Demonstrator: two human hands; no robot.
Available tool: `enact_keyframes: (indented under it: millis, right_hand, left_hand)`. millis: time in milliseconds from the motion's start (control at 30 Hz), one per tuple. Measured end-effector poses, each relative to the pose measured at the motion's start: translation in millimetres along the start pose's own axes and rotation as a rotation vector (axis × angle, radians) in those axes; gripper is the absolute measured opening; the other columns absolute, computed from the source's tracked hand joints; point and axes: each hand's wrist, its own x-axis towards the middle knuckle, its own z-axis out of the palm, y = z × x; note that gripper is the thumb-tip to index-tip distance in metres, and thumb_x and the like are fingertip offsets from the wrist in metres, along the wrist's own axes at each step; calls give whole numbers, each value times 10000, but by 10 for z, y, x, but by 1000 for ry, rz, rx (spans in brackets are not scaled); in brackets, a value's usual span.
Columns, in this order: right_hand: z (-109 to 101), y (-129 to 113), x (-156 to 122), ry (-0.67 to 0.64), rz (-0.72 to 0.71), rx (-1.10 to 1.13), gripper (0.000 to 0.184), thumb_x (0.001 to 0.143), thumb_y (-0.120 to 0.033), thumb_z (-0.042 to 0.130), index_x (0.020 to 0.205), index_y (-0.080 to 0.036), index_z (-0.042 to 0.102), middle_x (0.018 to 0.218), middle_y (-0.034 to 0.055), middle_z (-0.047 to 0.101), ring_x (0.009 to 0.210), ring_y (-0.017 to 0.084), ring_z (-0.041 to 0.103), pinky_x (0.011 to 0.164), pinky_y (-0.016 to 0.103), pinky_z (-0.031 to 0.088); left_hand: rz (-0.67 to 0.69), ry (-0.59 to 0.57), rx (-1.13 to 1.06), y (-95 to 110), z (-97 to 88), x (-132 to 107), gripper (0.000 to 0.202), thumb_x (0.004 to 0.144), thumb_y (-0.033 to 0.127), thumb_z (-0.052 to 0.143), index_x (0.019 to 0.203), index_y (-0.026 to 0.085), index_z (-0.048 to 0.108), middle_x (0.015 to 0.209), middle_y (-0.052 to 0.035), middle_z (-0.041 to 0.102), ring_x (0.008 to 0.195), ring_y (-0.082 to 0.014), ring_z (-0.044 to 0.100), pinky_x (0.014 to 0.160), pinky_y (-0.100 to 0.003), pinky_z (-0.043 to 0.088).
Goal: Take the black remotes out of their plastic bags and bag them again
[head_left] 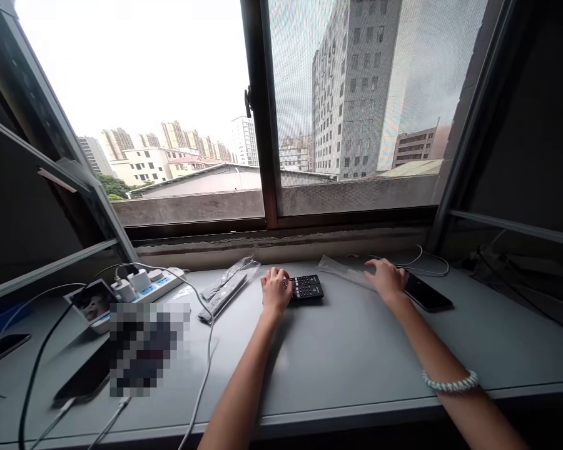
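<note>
Two black remote controls [308, 287] lie side by side on the grey desk, their rows of buttons facing up. My left hand [276, 290] is closed around their left end, with its fingers curled and hiding that part. Over to the right, my right hand [386, 278] is open, thumb and fingers apart. It hovers by the end of a clear plastic bag [344, 272], and I cannot tell whether it touches it. Just beyond that hand, a black phone [429, 292] lies flat, partly covered by it.
Left of my hands lies a plastic-wrapped dark item [225, 294]. A white power strip [162, 286] with plugs stands at the back left, near a dark phone [87, 372] on a cable. A white cable [209, 350] crosses the desk. The window [269, 212] is behind.
</note>
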Motion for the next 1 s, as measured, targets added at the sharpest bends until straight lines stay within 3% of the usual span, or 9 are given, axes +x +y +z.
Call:
enact_keyframes:
  millis: [133,333,467,833,1000]
  right_hand:
    - [-85,302,89,-7,218,39,337,763,-299,552,1075,-212,643,1045,135,636,967,296,589,754,395,439]
    - [-48,506,132,-6,373,70,445,679,-329,654,1090,-161,629,1045,202,626,977,354,585,759,447,450]
    - [-32,544,157,21,379,118,434,685,-267,638,1106,-162,614,1027,204,632,966,354,593,767,454,451]
    - [24,569,200,89,283,360,328,789,-227,496,1095,-155,588,877,105,690,901,263,627,777,363,465]
    - [62,625,259,34,243,366,505,672,-293,674,1123,-96,563,822,100,700,759,231,661,714,319,493]
  left_hand:
    - [18,5,-10,5,1,-3,107,823,186,461,853,213,560,956,-50,558,970,-204,493,859,-340,326]
    - [10,-4,0,19,2,-5,109,828,189,461,854,218,563,956,-46,559,977,-205,487,862,-337,322]
    - [5,-12,7,25,-5,-5,104,831,194,461,853,220,560,962,-43,559,985,-201,485,862,-331,321]
    - [17,-4,0,20,-9,-13,108,825,187,460,848,212,562,951,-48,561,978,-208,493,863,-342,328]
    - [15,3,-9,13,2,-6,107,817,185,469,853,211,566,948,-47,560,979,-206,490,872,-345,328]
